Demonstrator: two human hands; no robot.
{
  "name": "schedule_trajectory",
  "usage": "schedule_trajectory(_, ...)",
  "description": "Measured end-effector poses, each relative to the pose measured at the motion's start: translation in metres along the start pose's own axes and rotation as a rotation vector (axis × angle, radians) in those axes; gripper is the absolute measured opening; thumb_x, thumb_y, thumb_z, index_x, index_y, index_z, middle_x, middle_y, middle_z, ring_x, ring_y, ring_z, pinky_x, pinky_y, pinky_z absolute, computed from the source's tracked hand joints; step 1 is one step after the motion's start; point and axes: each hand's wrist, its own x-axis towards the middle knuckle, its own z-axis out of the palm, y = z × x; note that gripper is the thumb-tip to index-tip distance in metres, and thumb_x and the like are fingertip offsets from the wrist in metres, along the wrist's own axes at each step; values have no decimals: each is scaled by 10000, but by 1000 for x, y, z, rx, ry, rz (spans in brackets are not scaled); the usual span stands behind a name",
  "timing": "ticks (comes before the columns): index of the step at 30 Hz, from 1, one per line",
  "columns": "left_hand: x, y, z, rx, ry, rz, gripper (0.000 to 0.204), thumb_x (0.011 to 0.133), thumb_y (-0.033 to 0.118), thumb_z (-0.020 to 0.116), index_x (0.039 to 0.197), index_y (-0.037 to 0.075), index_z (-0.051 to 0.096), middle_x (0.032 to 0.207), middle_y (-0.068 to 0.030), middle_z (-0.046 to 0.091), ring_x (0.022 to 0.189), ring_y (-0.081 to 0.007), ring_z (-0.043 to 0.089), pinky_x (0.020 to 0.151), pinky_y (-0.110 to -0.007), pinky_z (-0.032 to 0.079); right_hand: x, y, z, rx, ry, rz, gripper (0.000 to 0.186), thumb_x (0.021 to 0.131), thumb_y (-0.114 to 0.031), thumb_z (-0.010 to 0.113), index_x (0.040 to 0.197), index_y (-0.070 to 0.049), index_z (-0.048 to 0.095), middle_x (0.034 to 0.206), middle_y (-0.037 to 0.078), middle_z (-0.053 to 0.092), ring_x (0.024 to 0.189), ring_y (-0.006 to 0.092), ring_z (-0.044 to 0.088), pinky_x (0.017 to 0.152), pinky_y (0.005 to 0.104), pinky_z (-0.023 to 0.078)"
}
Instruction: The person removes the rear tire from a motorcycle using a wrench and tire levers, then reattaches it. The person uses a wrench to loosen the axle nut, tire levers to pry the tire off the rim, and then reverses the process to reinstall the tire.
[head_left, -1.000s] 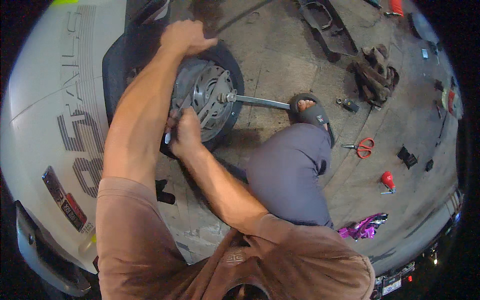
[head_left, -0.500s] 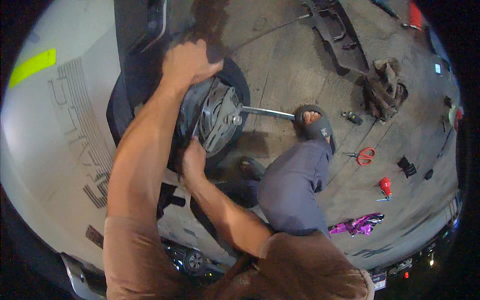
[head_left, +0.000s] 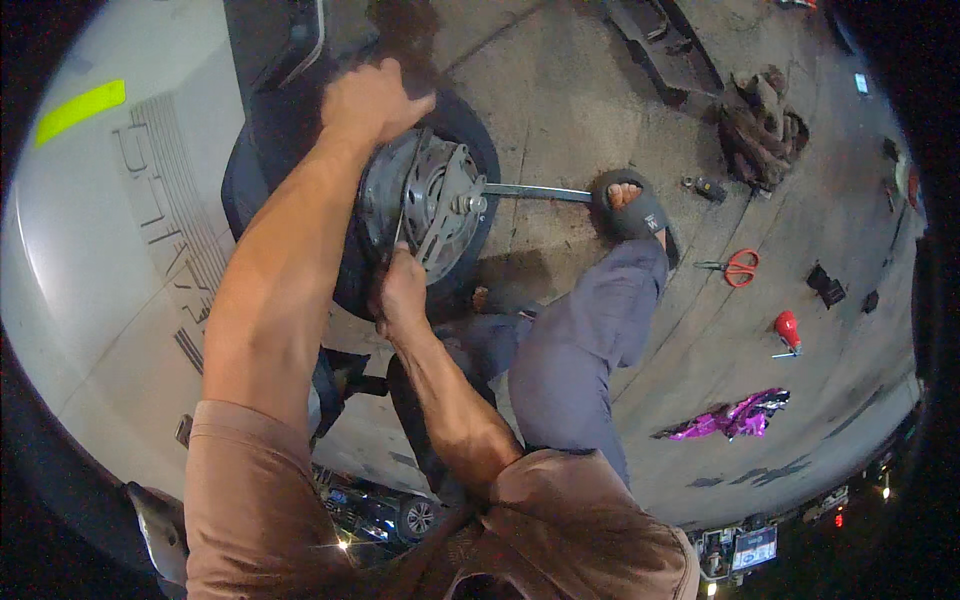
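Observation:
A scooter-style wheel with a black tyre [head_left: 470, 125] stands beside the pale body panel, its hub plate and axle nut [head_left: 470, 204] facing right. My left hand [head_left: 368, 103] is bent over the upper part of the tyre, thumb stretched out, fingertips hidden. Lower down at the rim, my right hand [head_left: 402, 290] is closed around a thin metal rod [head_left: 404, 215] that runs up along the rim; its lower end is hidden in the fist. A flat metal bar [head_left: 540, 192] reaches from the hub to my sandalled foot [head_left: 630, 205], which presses against its far end.
Red-handled scissors [head_left: 740, 268], a red-handled tool [head_left: 788, 332], a purple wrapper [head_left: 735, 417] and a small black key-fob-like object [head_left: 709, 189] lie on the concrete floor to the right. A brown rag [head_left: 762, 130] and a dark plastic trim piece [head_left: 670, 50] lie farther off.
My right hand has moved slightly up and right along the rim, and the thin rod now shows more clearly. My left hand stays on the tyre. The view has shifted a little.

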Motion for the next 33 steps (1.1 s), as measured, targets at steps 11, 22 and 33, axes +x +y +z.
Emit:
schedule_trajectory(11,5,3,-2,69,-22,33,769,814,661,523,1221,8,535,1113,-256,622,1006,-410,637,848,-502,513,-20,-21,34,124,141,96,369,1005,-354,344,712,-138,405,534,-22,345,376,121,292,331,290,240)
schedule_trajectory(22,7,4,-2,57,-17,24,719,803,638,550,1149,8,560,1074,-236,630,980,-391,646,813,-500,514,3,-56,60,474,122,225,283,949,-279,355,726,-123,431,542,-4,370,405,142,316,366,311,248)
schedule_trajectory(33,11,4,2,77,-31,72,760,810,657,524,1170,-12,542,1089,-268,621,992,-426,635,838,-504,513,0,-61,42,453,70,330,206,936,-236,369,829,-97,479,652,36,445,502,159,391,430,315,324)
